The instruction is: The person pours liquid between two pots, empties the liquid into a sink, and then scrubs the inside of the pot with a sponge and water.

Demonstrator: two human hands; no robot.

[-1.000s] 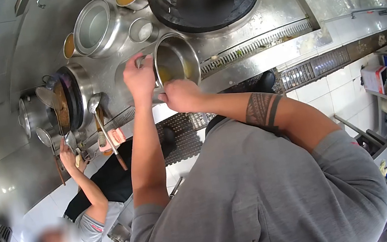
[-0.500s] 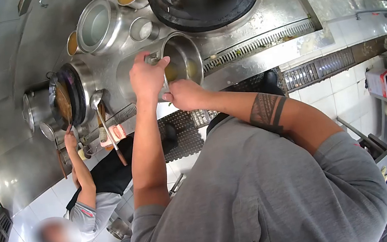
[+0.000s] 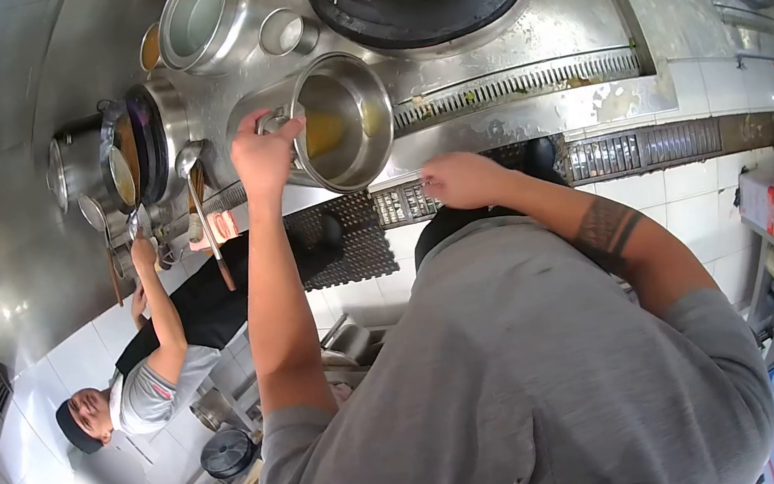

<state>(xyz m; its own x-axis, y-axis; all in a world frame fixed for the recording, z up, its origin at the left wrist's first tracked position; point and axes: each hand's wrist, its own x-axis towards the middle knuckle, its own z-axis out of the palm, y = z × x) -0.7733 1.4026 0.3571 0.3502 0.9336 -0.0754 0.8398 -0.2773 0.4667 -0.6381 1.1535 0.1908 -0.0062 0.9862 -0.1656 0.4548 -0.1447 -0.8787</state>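
Metal pot (image 3: 374,148), one: over the front of the steel counter (image 3: 578,9), tilted, mouth turned toward the camera, yellow liquid inside. Its lower rim reaches the counter's front edge.

Left hand (image 3: 260,156), one: wrapped around the pot's side handle, grasping it, thumb toward the rim.

Right hand (image 3: 466,179), one: apart from the pot, just beyond the counter's front edge, nearest to that edge. Fingers folded inward; whether fully clenched cannot be told. A gap lies between this hand and the pot's rim.

Drain grate (image 3: 524,83), one: long and slotted, running along the counter to the right of the pot, with green scraps on it.

Black burner ring (image 3: 374,29), one: behind the grate, round, a strip of counter between its rim and the pot.

Small metal cup (image 3: 281,33), one: behind the pot, near its rim, apart from it.

Large pot (image 3: 238,17), one: upper left, near the small cup.

Ladle (image 3: 191,160), one: left of the pot, bowl on the counter, handle hanging past the edge.

Co-worker (image 3: 157,375), one: far left, well apart from both hands; one hand (image 3: 143,252) raised near a pan (image 3: 123,172).

Black floor mat (image 3: 355,232), one: below the counter's front edge.
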